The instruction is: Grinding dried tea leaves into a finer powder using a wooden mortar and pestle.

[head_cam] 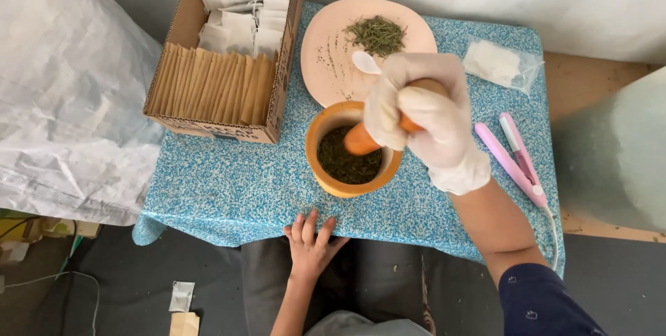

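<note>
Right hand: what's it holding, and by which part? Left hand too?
The gloved right hand grips the wooden pestle by its upper end, tip down in the mortar. Left hand cannot be told.

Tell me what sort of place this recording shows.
Probably a small home workspace for packing dried herbs, not a kitchen counter. A low table in a blue speckled cloth holds a mortar of herbs, a cardboard box of paper sachets, and a pink mini heat sealer.

orange mortar, pink plate, blue speckled tablecloth, white glove
</note>
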